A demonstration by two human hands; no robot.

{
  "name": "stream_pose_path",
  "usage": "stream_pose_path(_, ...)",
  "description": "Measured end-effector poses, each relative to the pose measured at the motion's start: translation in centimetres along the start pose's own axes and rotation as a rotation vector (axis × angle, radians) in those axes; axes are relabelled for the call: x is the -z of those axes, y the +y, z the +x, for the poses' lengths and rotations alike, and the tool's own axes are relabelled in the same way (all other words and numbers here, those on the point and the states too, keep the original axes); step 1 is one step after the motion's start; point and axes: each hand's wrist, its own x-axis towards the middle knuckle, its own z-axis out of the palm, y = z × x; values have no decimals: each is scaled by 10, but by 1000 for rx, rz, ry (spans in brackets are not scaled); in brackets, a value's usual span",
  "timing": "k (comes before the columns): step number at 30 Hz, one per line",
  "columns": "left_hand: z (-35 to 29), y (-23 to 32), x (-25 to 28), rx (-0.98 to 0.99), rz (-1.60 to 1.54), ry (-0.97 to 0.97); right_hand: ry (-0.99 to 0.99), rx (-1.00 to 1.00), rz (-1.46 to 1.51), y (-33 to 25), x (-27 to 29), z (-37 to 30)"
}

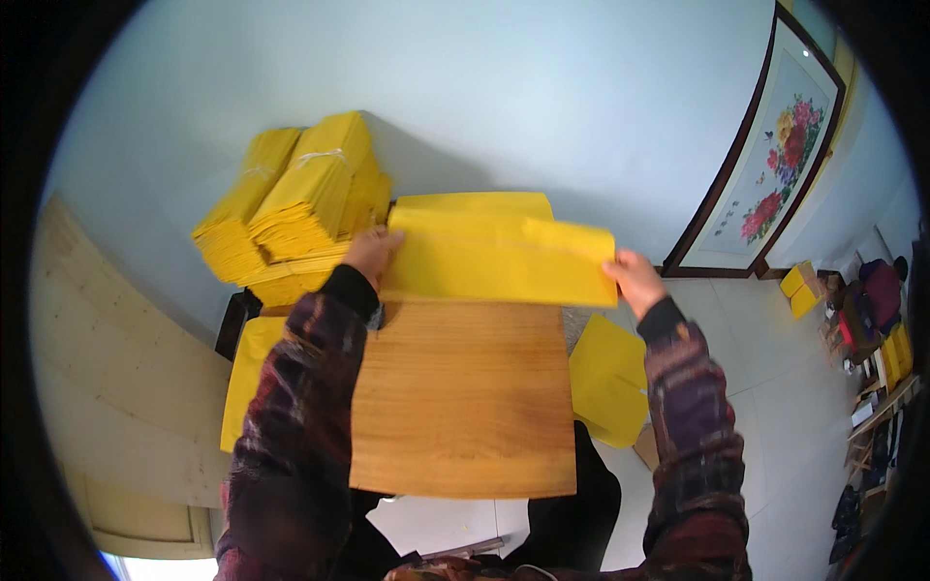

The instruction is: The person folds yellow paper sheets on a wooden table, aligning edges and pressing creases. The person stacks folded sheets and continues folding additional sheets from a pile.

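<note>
A wide strip of folded yellow paper (pixel 494 269) stretches between my two hands over the far part of a small wooden table (pixel 460 402). My left hand (pixel 371 254) closes on its left end, and my right hand (pixel 636 281) pinches its right end between thumb and fingers. Along the strip's upper right edge, a flap looks folded over. Just beyond it, more yellow paper (pixel 475 201) shows at the table's far end; whether the two are joined I cannot tell.
Tied bundles of yellow folded paper (pixel 310 189) are stacked at the back left against the wall. Yellow sheets (pixel 608 378) hang or lie right of the table, and another (pixel 249 373) is on the left. A framed flower picture (pixel 765 165) stands at the right.
</note>
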Motion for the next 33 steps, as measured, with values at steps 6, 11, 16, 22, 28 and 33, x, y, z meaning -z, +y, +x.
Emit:
stream_pose_path(6,106,17,11,18,-53,77,94,26,-103,-18,-30,152)
stream_pose_path(11,156,-2,29,-15,35,138,106,14,-170,-5,-43,196)
stream_pose_path(16,178,-18,43,-12,-6,156,47,-20,-249,4,-46,205)
stream_pose_path(22,189,-29,52,-39,86,153,83,28,-299,10,-51,210)
stream_pose_path(28,194,-33,53,-21,125,149,106,40,-286,18,-49,215)
stream_pose_path(33,194,-40,53,-47,186,140,106,30,-313,23,-49,216)
